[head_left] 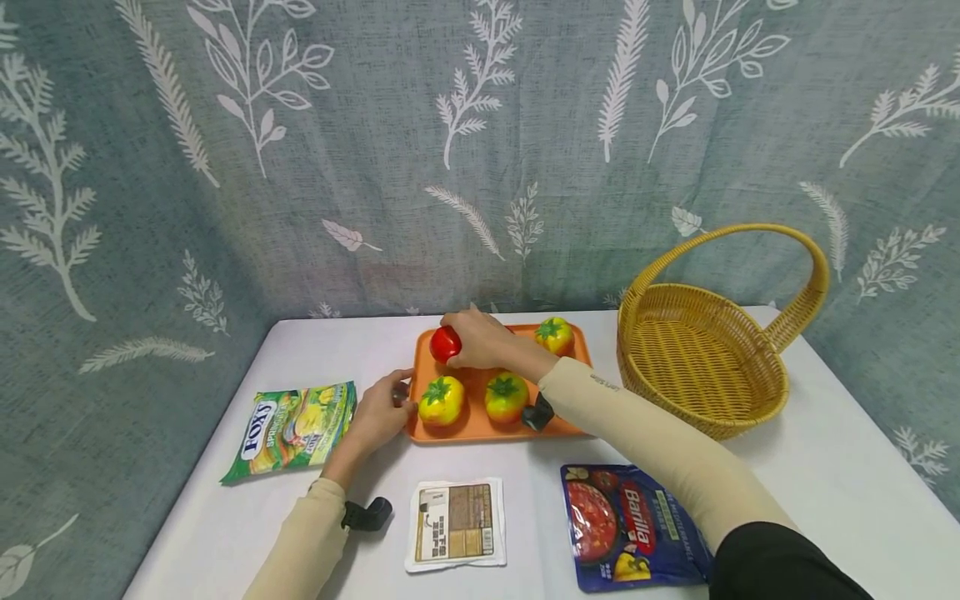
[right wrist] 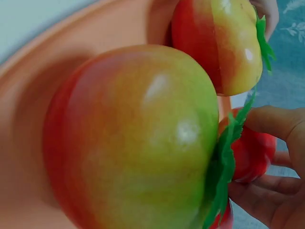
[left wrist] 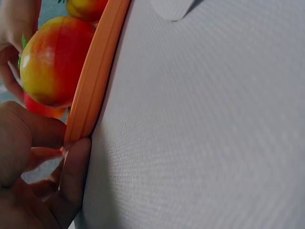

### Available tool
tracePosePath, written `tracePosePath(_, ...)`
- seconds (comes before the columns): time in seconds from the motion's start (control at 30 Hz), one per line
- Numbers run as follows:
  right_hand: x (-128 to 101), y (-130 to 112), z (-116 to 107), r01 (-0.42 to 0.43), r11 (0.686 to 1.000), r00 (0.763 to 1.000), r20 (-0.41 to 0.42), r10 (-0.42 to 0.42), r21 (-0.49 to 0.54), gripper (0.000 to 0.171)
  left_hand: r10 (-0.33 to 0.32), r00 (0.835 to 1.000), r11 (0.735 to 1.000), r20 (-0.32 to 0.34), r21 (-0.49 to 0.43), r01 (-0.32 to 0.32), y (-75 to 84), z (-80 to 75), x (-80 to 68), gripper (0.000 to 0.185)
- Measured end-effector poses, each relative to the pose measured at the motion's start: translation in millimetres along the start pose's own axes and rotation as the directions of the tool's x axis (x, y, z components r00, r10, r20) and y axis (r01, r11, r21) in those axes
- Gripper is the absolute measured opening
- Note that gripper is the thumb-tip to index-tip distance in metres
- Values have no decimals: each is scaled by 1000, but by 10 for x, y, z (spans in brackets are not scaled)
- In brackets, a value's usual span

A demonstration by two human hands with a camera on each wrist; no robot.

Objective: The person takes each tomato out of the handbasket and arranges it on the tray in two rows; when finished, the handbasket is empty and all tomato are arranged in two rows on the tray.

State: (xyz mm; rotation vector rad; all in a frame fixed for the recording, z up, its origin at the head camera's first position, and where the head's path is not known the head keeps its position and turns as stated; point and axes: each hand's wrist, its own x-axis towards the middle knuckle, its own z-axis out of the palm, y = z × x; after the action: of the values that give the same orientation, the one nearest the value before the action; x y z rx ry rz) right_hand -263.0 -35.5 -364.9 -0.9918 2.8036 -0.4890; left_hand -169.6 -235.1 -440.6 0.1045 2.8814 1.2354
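An orange tray [head_left: 555,427] carries several glossy toy tomatoes. At its back left corner my right hand [head_left: 480,337] grips a red tomato [head_left: 446,344], with thumb and fingers around it in the right wrist view [right wrist: 255,152]. My left hand [head_left: 382,412] holds the tray's left end; in the left wrist view its thumb and finger pinch the orange rim [left wrist: 93,81]. A yellow-red tomato [head_left: 442,401] with green leaves sits at the front left, beside a greenish-red tomato [head_left: 507,397]. Another yellow tomato [head_left: 555,335] is at the back right. My right hand partly hides the tray's back.
A wicker basket [head_left: 776,392] with a tall handle stands right of the tray. A green FOX'S candy bag [head_left: 292,429] lies at the left. In front are a white-edged packet [head_left: 456,525] and a blue Barilla pouch [head_left: 633,529], the latter under my right forearm.
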Motion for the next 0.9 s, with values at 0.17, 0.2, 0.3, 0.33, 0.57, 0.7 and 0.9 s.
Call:
tracePosePath(0.17, 54, 0, 24, 26, 999, 1000, -3, -26, -19, 65, -9, 1000, 1000, -3, -9, 9, -8, 2, 7, 60)
tracePosePath(0.2, 66, 1, 33, 30, 999, 1000, -3, -30, -19, 64, -8, 1000, 1000, -5, -13, 8, -10, 2, 9, 60)
tracePosePath(0.3, 93, 1, 64, 40, 999, 999, 10, -40, -11, 65, -12, 1000, 1000, -4, -25, 12, -11, 7, 12, 60)
tracePosePath(0.33, 100, 1, 74, 41, 999, 999, 16, -41, -9, 65, -14, 1000, 999, -2, -29, 14, -8, 8, 11, 60)
tracePosePath(0.57, 133, -20, 111, 55, 997, 998, 37, -53, -62, 60, -16, 1000, 999, 1, -32, 16, 16, 18, 8, 60)
tracePosePath(0.7, 164, -53, 116, 87, 990, 996, 38, -83, -111, 54, -21, 1000, 999, -5, -29, 21, 18, 10, 4, 59)
tracePosePath(0.9, 198, -63, 143, 71, 986, 997, 50, -64, -153, 59, -24, 1000, 999, -2, -27, 24, 1, 17, 2, 59)
